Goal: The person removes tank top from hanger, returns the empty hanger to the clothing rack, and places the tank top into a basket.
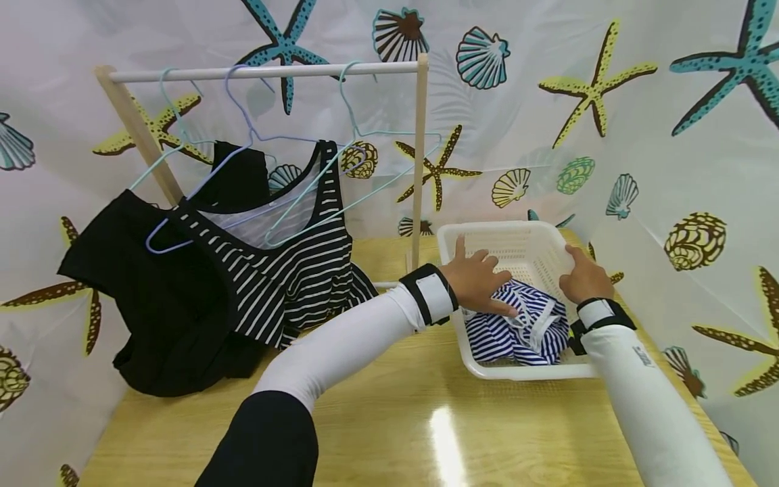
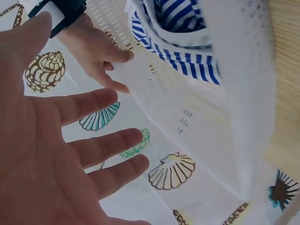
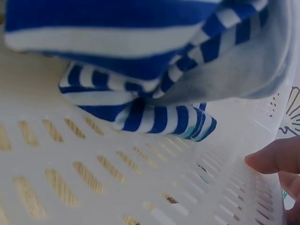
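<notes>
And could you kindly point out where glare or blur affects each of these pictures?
Head view: a bright white streak of glare on the wooden table, toward the bottom middle; left wrist view: the near wall of the white basket looks hazy and soft at the right; right wrist view: the striped cloth looms large at the top, softly blurred.

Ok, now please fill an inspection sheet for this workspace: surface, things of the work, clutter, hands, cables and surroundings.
Surface: wooden table, bright reflection near its front.
Job's things: blue-and-white striped garment, crumpled inside white basket; rack with three hangers, black garment and black-and-white striped top.
Clutter: nothing seen.
Hands: left hand, fingers spread, over the basket's left side; right hand grips the basket's right rim.
Cables: nothing seen.
Surroundings: white sheet printed with starfish and shells.
</notes>
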Tool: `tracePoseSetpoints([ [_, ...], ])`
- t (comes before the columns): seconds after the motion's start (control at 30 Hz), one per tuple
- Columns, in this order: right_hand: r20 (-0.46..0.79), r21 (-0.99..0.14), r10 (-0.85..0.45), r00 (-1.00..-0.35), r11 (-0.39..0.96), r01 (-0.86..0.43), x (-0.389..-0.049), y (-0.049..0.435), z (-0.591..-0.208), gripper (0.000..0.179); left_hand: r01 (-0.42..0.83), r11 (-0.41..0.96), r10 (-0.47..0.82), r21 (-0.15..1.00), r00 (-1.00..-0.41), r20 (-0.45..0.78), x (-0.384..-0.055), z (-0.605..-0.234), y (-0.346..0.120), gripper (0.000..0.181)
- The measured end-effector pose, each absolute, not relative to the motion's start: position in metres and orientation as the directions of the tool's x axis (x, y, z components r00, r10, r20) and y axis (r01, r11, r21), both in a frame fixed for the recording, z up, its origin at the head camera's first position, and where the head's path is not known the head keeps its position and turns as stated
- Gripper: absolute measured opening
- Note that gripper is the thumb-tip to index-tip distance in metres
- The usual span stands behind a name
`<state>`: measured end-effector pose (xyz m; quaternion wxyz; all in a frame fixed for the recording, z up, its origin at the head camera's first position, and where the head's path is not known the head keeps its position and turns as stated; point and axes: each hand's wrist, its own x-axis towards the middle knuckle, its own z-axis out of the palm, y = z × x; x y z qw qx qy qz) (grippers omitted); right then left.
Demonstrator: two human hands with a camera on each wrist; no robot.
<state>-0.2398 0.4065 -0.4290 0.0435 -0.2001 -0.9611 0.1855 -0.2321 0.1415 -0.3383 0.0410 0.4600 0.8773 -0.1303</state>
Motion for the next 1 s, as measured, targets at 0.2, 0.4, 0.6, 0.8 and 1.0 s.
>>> tracePoseSetpoints([
  [0.2,0.035,-0.374,0.392,-0.919,0.858,0.351,-0.234,0.413,-0.424,0.069,0.811,0.572,0.794,-0.120,-0.585,-0.169,-0.237,-0.343,0.116,0.075],
  [0.4,0.041,-0.372,0.385,-0.922,0.863,0.343,-0.235,0.414,-0.425,0.070,0.769,0.634,0.757,-0.083,-0.639,-0.134,-0.243,-0.351,0.091,0.077],
  [0.6,0.015,-0.378,0.388,-0.922,0.855,0.354,-0.237,0.410,-0.430,0.070,0.743,0.668,0.739,-0.039,-0.668,-0.088,-0.242,-0.356,0.063,0.075],
  [0.8,0.001,-0.377,0.398,-0.917,0.850,0.368,-0.238,0.407,-0.430,0.071,0.720,0.694,0.718,-0.005,-0.693,-0.065,-0.241,-0.360,0.040,0.076],
  [1.0,-0.008,-0.365,0.402,-0.916,0.851,0.377,-0.240,0.402,-0.428,0.071,0.676,0.736,0.677,0.039,-0.733,-0.063,-0.239,-0.363,0.015,0.076],
])
